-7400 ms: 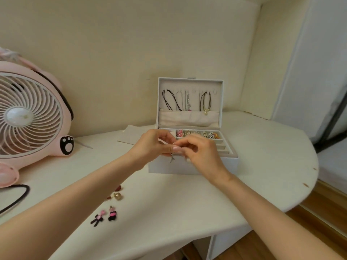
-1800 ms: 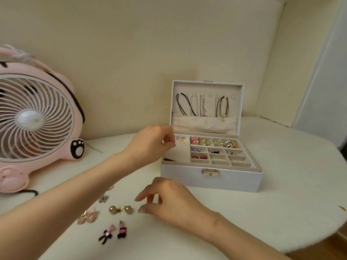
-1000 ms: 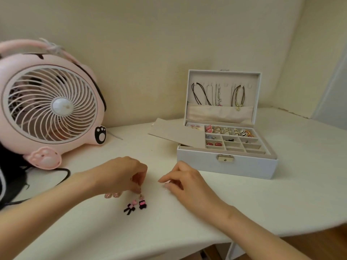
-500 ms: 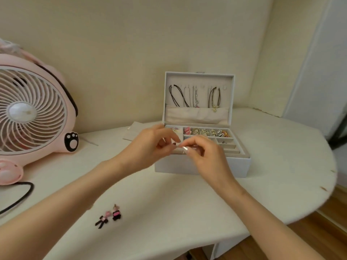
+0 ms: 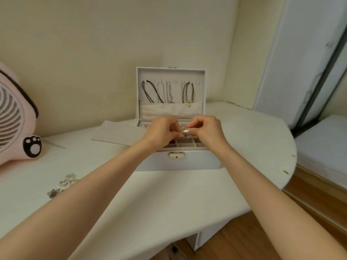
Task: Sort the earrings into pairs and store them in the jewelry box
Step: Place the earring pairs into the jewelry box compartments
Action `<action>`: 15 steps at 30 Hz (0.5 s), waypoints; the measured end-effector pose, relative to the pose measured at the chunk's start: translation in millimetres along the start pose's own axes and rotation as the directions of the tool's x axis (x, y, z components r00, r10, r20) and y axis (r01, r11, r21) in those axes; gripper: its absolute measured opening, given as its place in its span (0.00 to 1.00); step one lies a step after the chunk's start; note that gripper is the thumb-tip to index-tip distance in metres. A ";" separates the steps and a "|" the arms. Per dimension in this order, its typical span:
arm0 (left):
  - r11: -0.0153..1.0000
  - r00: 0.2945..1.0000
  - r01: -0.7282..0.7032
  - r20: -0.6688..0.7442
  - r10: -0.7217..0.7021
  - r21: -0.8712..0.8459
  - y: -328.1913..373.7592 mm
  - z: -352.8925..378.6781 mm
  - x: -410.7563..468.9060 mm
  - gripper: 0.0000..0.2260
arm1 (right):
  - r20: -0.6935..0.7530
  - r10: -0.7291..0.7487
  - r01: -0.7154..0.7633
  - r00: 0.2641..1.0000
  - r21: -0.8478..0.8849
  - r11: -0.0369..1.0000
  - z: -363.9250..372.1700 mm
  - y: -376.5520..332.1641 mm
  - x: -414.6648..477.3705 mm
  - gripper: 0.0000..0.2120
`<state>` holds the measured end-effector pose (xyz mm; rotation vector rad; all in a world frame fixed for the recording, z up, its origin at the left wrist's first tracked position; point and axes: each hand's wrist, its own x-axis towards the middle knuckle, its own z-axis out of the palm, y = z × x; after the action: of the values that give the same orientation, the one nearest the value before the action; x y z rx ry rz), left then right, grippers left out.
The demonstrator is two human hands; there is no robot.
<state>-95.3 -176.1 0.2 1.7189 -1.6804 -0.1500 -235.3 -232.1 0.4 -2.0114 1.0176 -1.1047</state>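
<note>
The white jewelry box (image 5: pixel 199 160) stands open on the desk, with necklaces hanging inside its raised lid (image 5: pixel 170 76). Both my hands are over its small compartments. My left hand (image 5: pixel 162 131) and my right hand (image 5: pixel 205 129) meet fingertip to fingertip and pinch a small gold earring (image 5: pixel 183 128) between them. Most of the tray is hidden behind my hands. Several loose earrings (image 5: pixel 68 181) lie on the desk at the left, partly covered by my left forearm, with a dark one (image 5: pixel 53 192) nearest the front.
A pink fan (image 5: pixel 16 126) with a paw mark stands at the left edge. A beige liner sheet (image 5: pixel 116 134) lies left of the box. The white desk (image 5: pixel 169 203) curves off at the right, with wooden floor (image 5: pixel 304 203) and a white bed beyond.
My hands have moved further over the box tray, still pinching a small earring together. The view has shifted right, so the fan sits at the edge and the pink-black pair is out of sight.
</note>
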 end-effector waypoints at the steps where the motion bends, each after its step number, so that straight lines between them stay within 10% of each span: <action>1: 1.000 1.000 0.012 0.003 -0.012 0.005 0.3 1.0 2.6 0.06 | -0.002 0.009 -0.009 1.000 0.007 1.000 -0.7 2.3 1.2 0.06; 15: 0.999 0.998 0.043 0.046 -0.043 -0.017 -4.0 9.9 4.8 0.05 | 0.050 0.145 -0.139 0.988 -0.116 0.983 1.9 8.8 6.1 0.04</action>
<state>-96.8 -184.8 -7.4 1.7512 -1.6706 -0.2250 -234.4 -241.5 -5.0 -2.0113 1.1964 -0.9263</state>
